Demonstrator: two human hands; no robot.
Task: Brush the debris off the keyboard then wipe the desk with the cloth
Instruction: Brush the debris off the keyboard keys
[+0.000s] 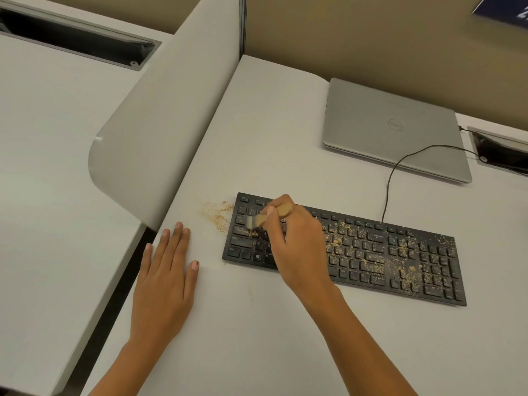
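A black keyboard (371,252) lies on the white desk (257,324), its middle and right keys sprinkled with tan crumbs (405,270). My right hand (297,244) grips a small wooden-handled brush (265,217), whose bristles touch the keys at the keyboard's left end. A patch of swept crumbs (218,214) lies on the desk just left of the keyboard. My left hand (165,278) rests flat on the desk, fingers straight, left of the keyboard. No cloth is in view.
A closed silver laptop (394,130) sits behind the keyboard at the back right. The keyboard's black cable (391,181) runs to a cable slot (500,150) at the right. A curved white divider (160,124) borders the desk on the left.
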